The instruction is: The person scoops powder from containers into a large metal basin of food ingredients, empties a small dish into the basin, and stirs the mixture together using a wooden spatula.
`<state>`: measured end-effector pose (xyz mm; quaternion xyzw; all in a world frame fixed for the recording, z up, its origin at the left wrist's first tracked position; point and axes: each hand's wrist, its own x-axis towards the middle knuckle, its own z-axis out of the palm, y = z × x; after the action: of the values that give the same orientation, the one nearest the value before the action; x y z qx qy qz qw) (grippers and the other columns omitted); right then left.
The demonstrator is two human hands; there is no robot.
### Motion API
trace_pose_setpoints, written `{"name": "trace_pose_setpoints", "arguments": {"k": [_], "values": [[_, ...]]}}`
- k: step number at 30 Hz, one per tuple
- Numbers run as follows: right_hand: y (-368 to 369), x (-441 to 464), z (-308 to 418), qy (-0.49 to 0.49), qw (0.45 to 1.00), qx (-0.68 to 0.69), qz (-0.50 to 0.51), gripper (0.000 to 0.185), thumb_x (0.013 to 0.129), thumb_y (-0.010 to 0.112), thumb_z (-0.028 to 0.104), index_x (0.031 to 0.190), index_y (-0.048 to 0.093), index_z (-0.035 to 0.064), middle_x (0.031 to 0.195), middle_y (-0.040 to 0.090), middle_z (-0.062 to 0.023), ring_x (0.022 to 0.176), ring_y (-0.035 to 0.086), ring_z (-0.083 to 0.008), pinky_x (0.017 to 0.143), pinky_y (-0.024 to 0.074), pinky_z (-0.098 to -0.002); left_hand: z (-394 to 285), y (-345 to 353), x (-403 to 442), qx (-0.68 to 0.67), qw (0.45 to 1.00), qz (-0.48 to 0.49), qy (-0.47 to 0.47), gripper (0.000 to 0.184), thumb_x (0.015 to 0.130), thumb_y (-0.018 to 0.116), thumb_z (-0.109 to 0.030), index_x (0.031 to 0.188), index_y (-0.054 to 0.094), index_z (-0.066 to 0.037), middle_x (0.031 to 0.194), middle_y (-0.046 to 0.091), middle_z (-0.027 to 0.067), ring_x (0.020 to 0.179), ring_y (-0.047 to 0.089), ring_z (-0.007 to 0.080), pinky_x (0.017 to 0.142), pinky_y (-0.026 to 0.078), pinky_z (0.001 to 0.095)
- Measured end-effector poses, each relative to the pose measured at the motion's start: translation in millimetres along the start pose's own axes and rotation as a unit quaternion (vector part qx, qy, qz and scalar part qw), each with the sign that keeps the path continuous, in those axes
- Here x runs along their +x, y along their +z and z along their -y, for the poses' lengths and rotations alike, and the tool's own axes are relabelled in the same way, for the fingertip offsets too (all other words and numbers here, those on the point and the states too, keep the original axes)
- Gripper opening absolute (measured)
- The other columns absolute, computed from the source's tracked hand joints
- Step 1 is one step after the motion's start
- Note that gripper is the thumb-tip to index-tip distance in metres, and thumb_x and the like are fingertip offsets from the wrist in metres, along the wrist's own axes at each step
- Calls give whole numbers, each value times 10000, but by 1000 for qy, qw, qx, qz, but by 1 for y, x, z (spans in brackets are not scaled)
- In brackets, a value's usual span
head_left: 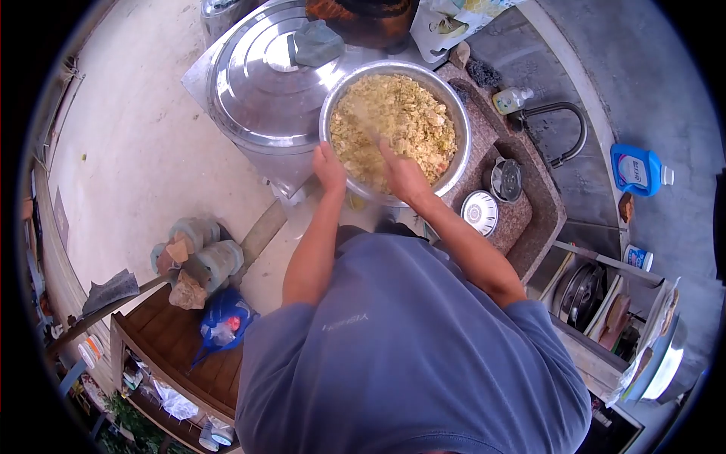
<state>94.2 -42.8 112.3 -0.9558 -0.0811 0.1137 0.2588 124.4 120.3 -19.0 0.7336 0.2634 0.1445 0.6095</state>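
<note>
A wide metal basin (pixel 461 163) is full of crumbly yellowish food (pixel 408 113) with paler and greenish bits. My left hand (pixel 330 168) grips the basin's near left rim, thumb up. Over the near side of the food is my right hand (pixel 406 177), its fingers curled and the index finger stretched forward and down. A faint blurred streak runs ahead of that finger, so what the hand holds, if anything, cannot be made out. Left of the basin, a large round metal lid (pixel 261 91) lies on a metal-topped stand, with a grey-green cloth (pixel 318 43) on it.
To the right is a stone sink (pixel 541 219) with a curved black faucet (pixel 578 125), a white strainer-like dish (pixel 479 213) and a metal pot (pixel 504 180). A blue jug (pixel 637 169) stands beyond. A dark pot (pixel 363 19) sits behind the basin; a wooden bench (pixel 162 333) is lower left.
</note>
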Motion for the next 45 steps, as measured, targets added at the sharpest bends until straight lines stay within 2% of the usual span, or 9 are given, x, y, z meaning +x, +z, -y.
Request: {"name": "trace_pose_setpoints", "arguments": {"k": [14, 17, 25, 28, 31, 34, 37, 40, 45], "values": [[-69, -174, -6, 103, 994, 32, -18, 548, 900, 623, 54, 1431, 498, 113, 761, 595, -201, 692, 618, -409, 678, 497, -479, 0, -2, 1, 27, 999, 37, -8, 333, 1003, 519, -250, 826, 500, 31, 720, 525, 196, 668, 491, 337, 667, 412, 448], [-31, -170, -27, 119, 993, -6, -2, 529, 900, 594, 55, 1418, 498, 96, 783, 621, -232, 725, 630, -429, 694, 508, -497, -5, -2, 0, 25, 999, 30, 19, 307, 991, 558, -249, 833, 502, 9, 677, 509, 104, 637, 462, 189, 606, 400, 380], [-11, -49, -37, 169, 978, 82, -92, 465, 900, 590, 121, 1361, 555, 65, 998, 666, -298, 957, 660, -426, 849, 519, -449, 14, -4, 7, 2, 996, 76, 43, 153, 907, 623, -105, 834, 522, -16, 700, 536, 33, 651, 480, 104, 574, 406, 319], [-61, -67, -27, 239, 962, 134, -10, 426, 912, 587, 151, 1324, 585, 43, 1067, 659, -293, 1028, 660, -403, 911, 492, -414, 12, -6, 5, -10, 996, 90, 17, 180, 882, 606, -107, 864, 524, 52, 758, 589, 192, 712, 574, 311, 704, 454, 425], [-103, -114, 7, 205, 974, 88, 22, 465, 912, 575, 140, 1365, 540, 44, 1100, 648, -289, 1074, 627, -427, 927, 482, -425, 10, -5, 4, 0, 996, 85, 2, 171, 874, 599, -98, 858, 521, 53, 753, 584, 185, 708, 569, 303, 704, 454, 422], [-111, -151, 28, 221, 971, 67, 57, 466, 926, 555, 126, 1386, 521, 61, 1109, 638, -290, 1069, 608, -450, 932, 477, -440, 15, -2, 2, -36, 997, 70, 9, 152, 870, 609, -74, 804, 485, -18, 705, 509, 27, 652, 458, 106, 576, 388, 320], [-79, -164, 20, 244, 966, 55, 70, 454, 931, 557, 106, 1384, 537, 81, 1108, 632, -280, 1032, 604, -466, 908, 486, -453, 8, -3, -1, -36, 997, 68, 1, 165, 868, 605, -69, 790, 466, -26, 702, 487, 21, 650, 444, 105, 571, 378, 320], [-22, -135, -1, 201, 977, 67, 12, 460, 906, 540, 81, 1361, 518, 15, 992, 642, -313, 946, 606, -500, 867, 475, -529, 8, -6, 1, -6, 996, 88, -9, 150, 864, 589, -78, 848, 503, 44, 748, 564, 143, 707, 540, 239, 691, 446, 393], [10, -70, -26, 177, 976, 85, -91, 448, 902, 556, 106, 1342, 542, 25, 972, 649, -306, 918, 637, -470, 835, 497, -514, 4, -4, -1, -50, 995, 78, 29, 185, 863, 608, -67, 773, 451, -29, 711, 485, 21, 662, 441, 107, 583, 380, 319]]}}
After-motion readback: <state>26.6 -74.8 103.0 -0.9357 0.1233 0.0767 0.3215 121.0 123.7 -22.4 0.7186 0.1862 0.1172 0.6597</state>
